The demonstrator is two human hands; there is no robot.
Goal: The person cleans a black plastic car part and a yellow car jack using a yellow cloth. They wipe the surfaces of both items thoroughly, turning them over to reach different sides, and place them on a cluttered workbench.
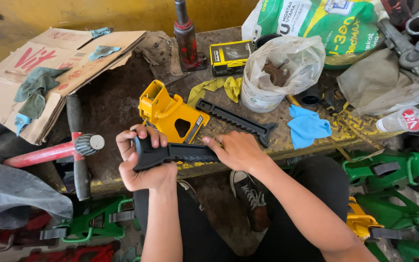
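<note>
Clearly both hands are on the black toothed bar (pixel 170 153) at the near edge of the counter (pixel 117 104): the left hand (pixel 139 160) has its grip wrapped tight round the bar's broad head, while the right hand (pixel 236 150) lies over the other end, fingers curled onto it. Judging from this, a firm left hold and a level bar would keep it steady. Just beyond lie the yellow stand body (pixel 168 114) and a second black toothed bar (pixel 236 121).

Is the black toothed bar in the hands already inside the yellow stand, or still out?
Out. Both hands hold the black toothed bar level in front of the yellow stand, which lies tipped on the bench.
</note>
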